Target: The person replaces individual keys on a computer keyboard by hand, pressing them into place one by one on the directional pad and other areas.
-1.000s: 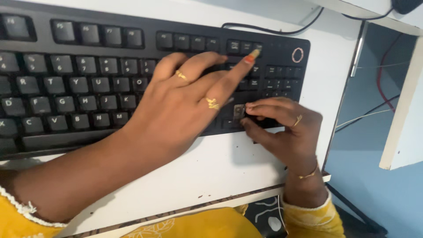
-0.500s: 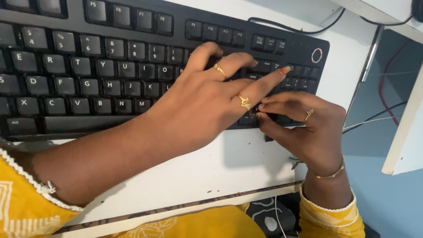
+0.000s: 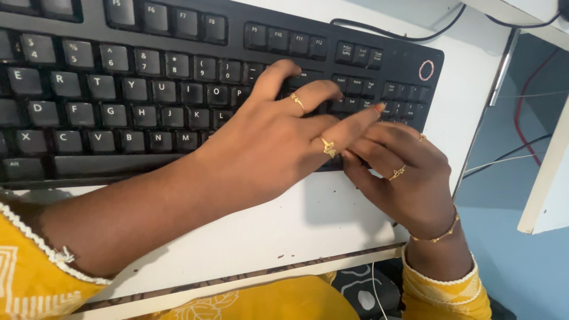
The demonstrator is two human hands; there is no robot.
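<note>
- Head view: black keyboard (image 3: 178, 89) lies across a white pull-out tray (image 3: 284, 231), its right end close to the tray's right edge.
- Left hand (image 3: 278, 142) rests over the right-side keys, fingers loosely spread, forefinger stretched toward the number pad.
- Right hand (image 3: 403, 178) sits at the keyboard's lower right corner, fingers curled close together, tips on the keys beneath the left forefinger.
- Bare tray strip runs along the near edge; open gap right of the tray.
</note>
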